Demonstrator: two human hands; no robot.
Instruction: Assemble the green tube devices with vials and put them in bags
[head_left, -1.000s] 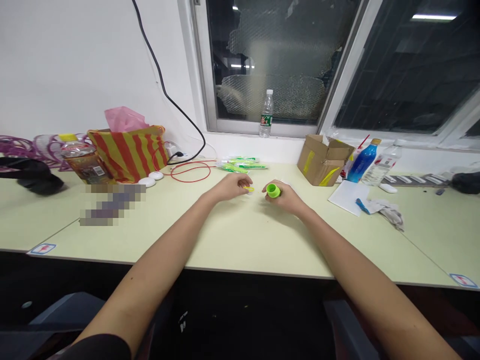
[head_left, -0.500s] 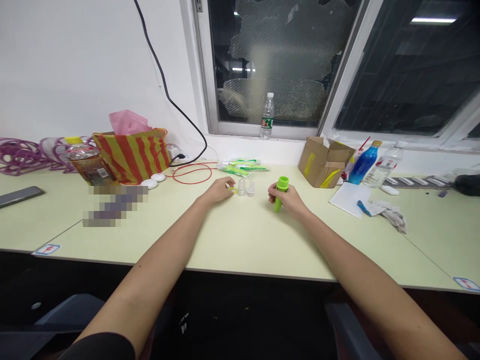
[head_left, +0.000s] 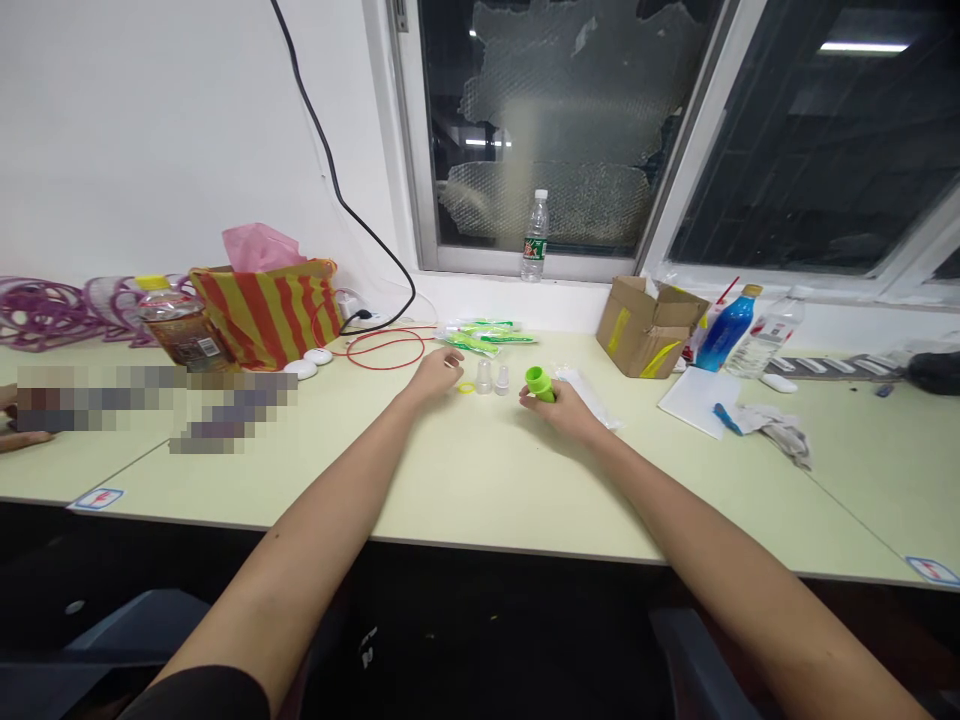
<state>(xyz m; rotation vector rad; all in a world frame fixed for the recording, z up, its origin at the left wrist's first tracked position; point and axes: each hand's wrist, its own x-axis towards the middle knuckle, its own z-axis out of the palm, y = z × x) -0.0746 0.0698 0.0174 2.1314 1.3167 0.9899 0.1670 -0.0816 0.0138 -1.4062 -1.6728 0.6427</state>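
My right hand (head_left: 559,408) is wrapped round a bright green tube (head_left: 539,383), whose open round mouth tips up and to the left. Two small clear plastic caps (head_left: 484,378) stand side by side on the pale table between my hands. Just left of them lies a thin yellow ring (head_left: 466,388). My left hand (head_left: 439,374) hovers or rests beside the ring with fingers curled; whether it holds something small cannot be made out. A clear plastic sleeve (head_left: 589,398) lies behind my right hand.
Green-and-clear packets (head_left: 487,335) and a red cable (head_left: 384,349) lie at the back. A cardboard box (head_left: 651,328), bottles and a white sheet (head_left: 694,400) stand or lie right. Left are a striped bag (head_left: 274,312), a tea bottle (head_left: 184,330) and another person's hand (head_left: 22,437).
The green tube has tilted and moved left with my right hand, uncovering the clear sleeve. My left hand has drawn slightly off the yellow ring. Another person's hand has appeared at far left.
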